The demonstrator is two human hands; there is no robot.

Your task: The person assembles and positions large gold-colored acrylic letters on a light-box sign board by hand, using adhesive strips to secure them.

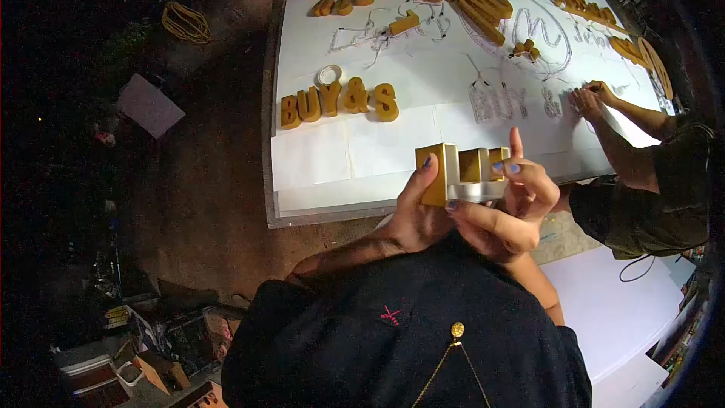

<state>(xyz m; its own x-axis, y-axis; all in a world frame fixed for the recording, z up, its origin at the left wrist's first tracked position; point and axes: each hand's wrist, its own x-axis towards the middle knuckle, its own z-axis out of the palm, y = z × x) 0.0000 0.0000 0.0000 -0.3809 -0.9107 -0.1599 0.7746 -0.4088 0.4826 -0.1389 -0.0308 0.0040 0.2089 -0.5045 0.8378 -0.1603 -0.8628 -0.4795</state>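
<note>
In front of my chest I hold a gold sign letter (435,181) with deep sides; its shape looks like an E, but part is hidden by my fingers. My left hand (417,215) is closed on its left side, with the thumb over the gold side wall. My right hand (521,208) grips the right side between thumb and fingers, one finger pointing up. Beyond my hands, gold letters reading BUY&S (340,103) stand on the white-covered table (393,136). A roll of tape (329,74) lies behind them.
More gold letters (483,13) lie across the table's far side. Outlines of letters (521,103) and wires rest on the sheet. At the right, another person's hands (591,98) work at the table. A coiled cord (186,23) and a pale board (151,104) are at left.
</note>
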